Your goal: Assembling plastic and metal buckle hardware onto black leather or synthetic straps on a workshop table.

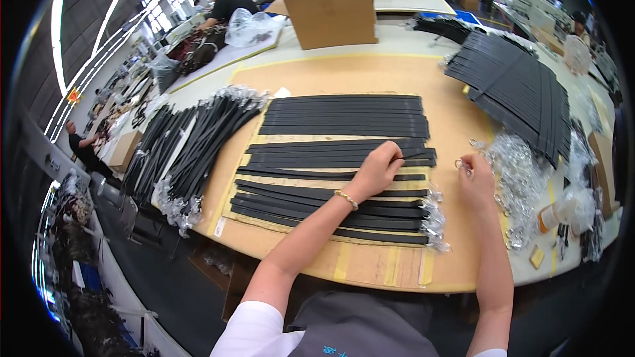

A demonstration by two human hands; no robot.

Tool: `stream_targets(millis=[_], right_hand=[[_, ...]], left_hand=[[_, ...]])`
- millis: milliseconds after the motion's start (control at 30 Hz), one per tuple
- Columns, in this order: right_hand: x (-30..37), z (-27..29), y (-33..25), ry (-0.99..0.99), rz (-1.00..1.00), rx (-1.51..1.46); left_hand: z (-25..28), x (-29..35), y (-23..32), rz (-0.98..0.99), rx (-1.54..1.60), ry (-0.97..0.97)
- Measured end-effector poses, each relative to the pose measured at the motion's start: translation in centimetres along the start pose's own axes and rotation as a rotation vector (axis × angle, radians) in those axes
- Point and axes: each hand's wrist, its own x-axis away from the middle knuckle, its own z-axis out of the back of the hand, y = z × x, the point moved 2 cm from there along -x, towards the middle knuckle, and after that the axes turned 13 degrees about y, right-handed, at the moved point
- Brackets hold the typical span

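Note:
My left hand (380,166), with a beaded bracelet at its wrist, is closed in a pinch on the right-hand end of a black strap (415,155). That strap lies among several flat black straps (344,116) laid side by side on a board (297,137). To the right of the board, my right hand (477,184) is closed on a small metal ring (461,164), held apart from the strap. The nearer straps on the board carry plastic-wrapped metal fittings (433,221) at their right ends.
A pile of black straps (192,139) with wrapped hardware lies left of the board. At right are a stack of straps (512,86), a heap of plastic-wrapped metal pieces (519,188) and a yellow block (536,257). A cardboard box (334,13) stands behind. Other people work farther off.

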Motion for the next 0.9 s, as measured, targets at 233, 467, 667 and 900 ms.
stream_targets(millis=[233, 467, 667, 900], right_hand=[[1.8, -0.9, -5.1, -0.211, -0.309, -0.977], [3.1, -1.2, -5.9, -0.464, -0.576, -1.313], [3.6, -1.4, -5.4, -0.389, -0.671, -1.455], [3.9, -1.3, -5.7, -0.378, -0.731, -1.483]], left_hand=[[3.2, 1.7, 4.5, 0.176, 0.28, -0.07], [3.5, 2.1, 5.7, 0.144, 0.416, -0.097], [4.1, 2.6, 6.8, 0.121, 0.433, -0.087], [4.0, 2.9, 6.8, 0.134, 0.47, -0.075]])
